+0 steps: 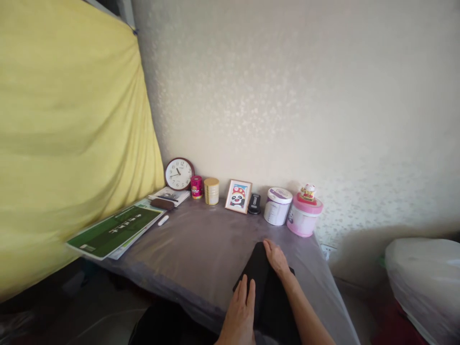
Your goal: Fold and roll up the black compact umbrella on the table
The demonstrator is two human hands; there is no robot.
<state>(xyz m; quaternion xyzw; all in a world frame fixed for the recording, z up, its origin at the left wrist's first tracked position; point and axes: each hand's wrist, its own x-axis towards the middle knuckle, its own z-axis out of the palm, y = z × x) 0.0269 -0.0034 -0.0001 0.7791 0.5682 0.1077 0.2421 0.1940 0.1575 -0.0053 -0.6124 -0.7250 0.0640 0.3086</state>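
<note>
So the black cloth, folded I think (275, 309), sits bottom centre-right of the frame on the covered table (194, 244). Left hand (240, 304) lies along its left edge, fingers straight, not pinching, probably steadying it. Right hand (276, 258) rests at the top edge; can't tell if it's pinching.

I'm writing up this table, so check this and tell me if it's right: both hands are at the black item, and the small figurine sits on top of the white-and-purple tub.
Not quite: the small figurine sits on top of the pink-lidded tub, as the head view shows. The left hand and right hand are indeed at the black item.
</note>
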